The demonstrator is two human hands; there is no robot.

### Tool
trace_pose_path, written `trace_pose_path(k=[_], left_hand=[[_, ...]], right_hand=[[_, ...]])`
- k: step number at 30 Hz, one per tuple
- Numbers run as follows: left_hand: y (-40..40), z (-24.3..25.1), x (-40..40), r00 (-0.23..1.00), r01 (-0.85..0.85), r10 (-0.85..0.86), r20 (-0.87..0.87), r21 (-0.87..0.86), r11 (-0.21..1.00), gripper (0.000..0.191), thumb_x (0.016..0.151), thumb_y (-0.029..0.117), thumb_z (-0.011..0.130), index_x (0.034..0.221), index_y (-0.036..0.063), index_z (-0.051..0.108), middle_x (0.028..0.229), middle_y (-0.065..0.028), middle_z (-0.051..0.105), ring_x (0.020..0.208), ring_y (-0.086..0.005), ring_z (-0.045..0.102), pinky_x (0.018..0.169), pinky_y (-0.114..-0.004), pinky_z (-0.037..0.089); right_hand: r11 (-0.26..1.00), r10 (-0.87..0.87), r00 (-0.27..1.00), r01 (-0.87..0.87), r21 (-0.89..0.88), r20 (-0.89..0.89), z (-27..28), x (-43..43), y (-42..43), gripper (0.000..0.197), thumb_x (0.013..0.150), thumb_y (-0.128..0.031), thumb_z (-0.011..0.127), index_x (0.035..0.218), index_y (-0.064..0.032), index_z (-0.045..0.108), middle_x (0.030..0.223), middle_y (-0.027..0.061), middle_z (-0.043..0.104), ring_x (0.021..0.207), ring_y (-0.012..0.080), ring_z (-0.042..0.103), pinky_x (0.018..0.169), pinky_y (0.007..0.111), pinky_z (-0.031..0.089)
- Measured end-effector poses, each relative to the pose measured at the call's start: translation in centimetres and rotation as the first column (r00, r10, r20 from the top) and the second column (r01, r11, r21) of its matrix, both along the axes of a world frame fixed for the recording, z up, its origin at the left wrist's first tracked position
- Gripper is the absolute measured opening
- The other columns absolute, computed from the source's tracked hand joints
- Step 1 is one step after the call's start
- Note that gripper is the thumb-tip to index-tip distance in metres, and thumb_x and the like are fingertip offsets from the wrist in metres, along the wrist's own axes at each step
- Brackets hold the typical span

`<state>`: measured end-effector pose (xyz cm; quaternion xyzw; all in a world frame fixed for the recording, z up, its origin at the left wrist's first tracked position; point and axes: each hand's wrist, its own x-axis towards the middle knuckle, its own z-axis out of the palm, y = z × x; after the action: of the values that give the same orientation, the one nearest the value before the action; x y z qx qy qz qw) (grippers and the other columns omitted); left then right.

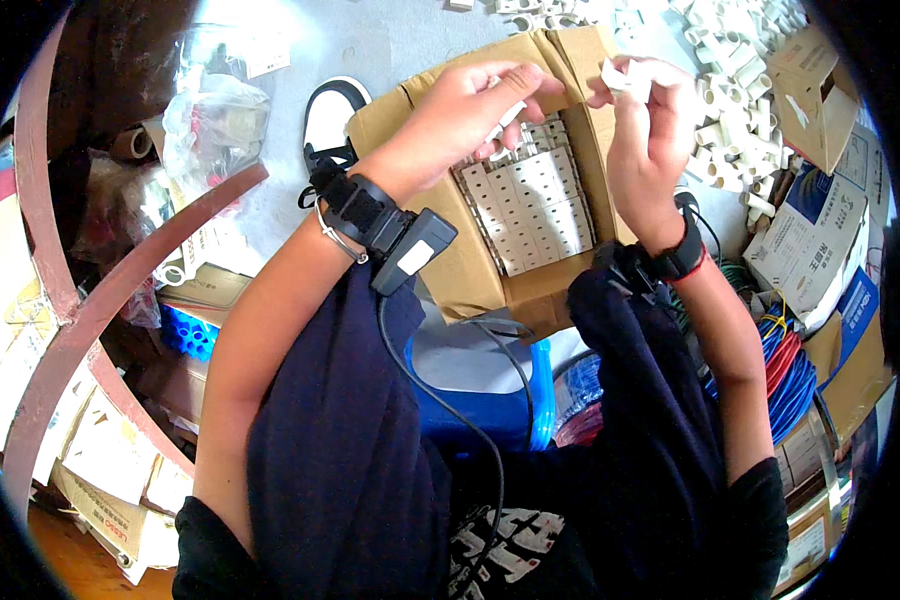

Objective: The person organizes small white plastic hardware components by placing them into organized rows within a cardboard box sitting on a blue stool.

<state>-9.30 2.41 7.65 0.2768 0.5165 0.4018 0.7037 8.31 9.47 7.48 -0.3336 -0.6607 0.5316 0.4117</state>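
My left hand (487,105) is curled around small white plastic parts (507,122) above the left side of an open cardboard box (435,251). Over the box's upper right edge, my right hand (649,112) pinches a white plastic piece (626,77) between thumb and fingers. Inside the box, white rectangular plastic parts (529,210) stand packed in tight rows, with a few looser ones near the top. The exact shape of what either hand holds is partly hidden by the fingers.
White plastic pipe fittings (727,97) lie heaped on the floor at upper right. Beside them are cardboard cartons (810,240) and coiled wires (787,382). A blue plastic stool (469,397) is below the box. Left are a rusty metal bar (142,240) and plastic bags (214,127).
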Motion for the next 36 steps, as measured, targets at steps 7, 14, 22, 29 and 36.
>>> trace_pose_path(k=[7,14,22,29,36], left_hand=[[-0.3,-0.9,-0.5,0.989,-0.145,0.145,-0.013,-0.025,0.989,0.037,0.101,0.037,0.049,0.114,0.0061,0.064,0.085,0.0032,0.054,0.066,-0.0012,0.049,0.047,-0.015,0.034],[-0.3,-1.0,-0.2,0.988,-0.149,0.148,-0.035,-0.023,0.989,0.035,0.101,0.036,0.049,0.112,0.0060,0.065,0.086,0.0022,0.054,0.066,-0.0009,0.050,0.048,-0.015,0.035],[-0.4,-1.2,-0.2,0.990,-0.138,0.137,-0.047,-0.023,0.990,0.036,0.100,0.037,0.050,0.109,0.0049,0.065,0.087,0.0007,0.054,0.065,-0.0013,0.051,0.047,-0.015,0.035],[-0.5,-1.5,-0.1,0.989,-0.145,0.144,-0.039,-0.004,0.989,0.036,0.100,0.037,0.051,0.106,0.0036,0.064,0.087,-0.0006,0.054,0.064,-0.0017,0.051,0.047,-0.015,0.036],[-0.4,-1.5,-0.1,0.988,-0.147,0.147,-0.040,-0.015,0.989,0.036,0.101,0.037,0.050,0.101,0.0035,0.063,0.087,-0.0013,0.056,0.064,-0.0016,0.051,0.048,-0.015,0.037]], right_hand=[[0.629,0.393,0.685,-0.687,0.364,0.613,-0.8,3.7,-2.1,0.035,0.078,-0.004,0.065,0.113,-0.0060,0.057,0.103,0.0112,0.061,0.092,0.0264,0.062,0.076,0.034,0.052],[0.645,0.291,0.556,-0.715,0.269,0.779,-5.3,2.4,-4.3,0.025,0.083,-0.012,0.060,0.108,-0.0058,0.057,0.093,0.0074,0.056,0.087,0.0234,0.060,0.075,0.035,0.052],[0.624,0.241,0.557,-0.716,0.313,0.794,-6.0,0.9,-3.6,0.020,0.081,-0.016,0.064,0.097,-0.0072,0.055,0.089,0.0045,0.058,0.090,0.0215,0.059,0.075,0.034,0.052],[0.566,0.289,0.530,-0.767,0.304,0.797,-6.5,0.8,-3.4,0.021,0.080,-0.016,0.064,0.098,-0.0077,0.058,0.094,0.0044,0.060,0.093,0.0222,0.057,0.079,0.035,0.049],[0.572,0.286,0.520,-0.766,0.293,0.805,-6.6,1.0,-3.5,0.017,0.080,-0.016,0.064,0.094,-0.0077,0.060,0.094,0.0045,0.060,0.095,0.0213,0.056,0.084,0.035,0.046]])
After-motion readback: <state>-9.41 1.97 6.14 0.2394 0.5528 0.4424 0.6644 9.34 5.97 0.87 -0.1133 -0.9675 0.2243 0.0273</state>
